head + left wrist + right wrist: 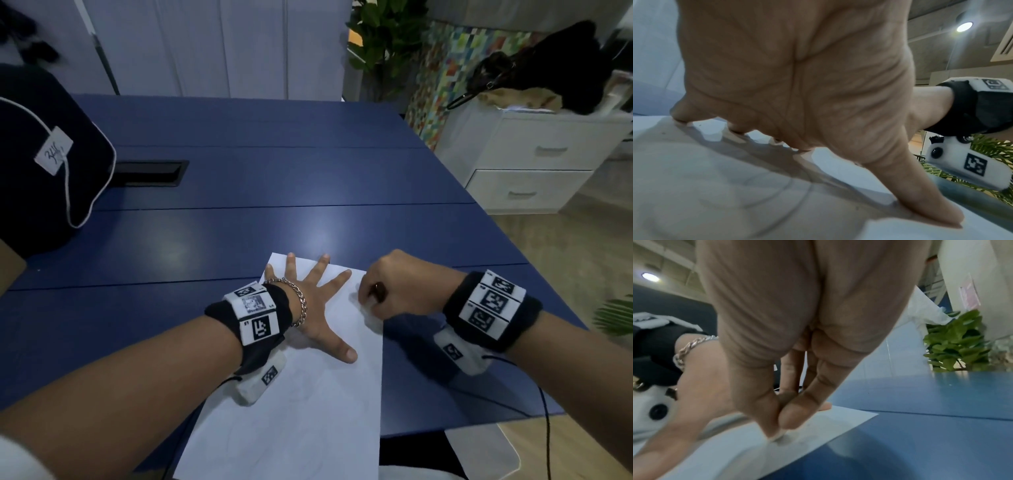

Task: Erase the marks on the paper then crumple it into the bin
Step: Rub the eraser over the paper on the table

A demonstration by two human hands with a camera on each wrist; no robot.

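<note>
Here my left hand (310, 317) lies spread flat on the paper sheet (301, 411), pinning it to the bench (212, 240); my right hand (394, 284) pinches a white eraser (778, 435) at the sheet's right edge.

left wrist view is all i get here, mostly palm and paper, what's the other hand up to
Observer: The right hand is at the right edge of the paper, fingers pinched around a small pale thing, likely an eraser, pressed to the sheet.
Operator: is my left hand holding the sheet or just near it
Observer: The left hand lies flat with fingers spread on the far end of the paper, which sits on a blue table.
Operator: any marks left, and where's the bin
Observer: Faint curved lines show on the sheet's near part in the head view; no bin is visible in any view.
</note>
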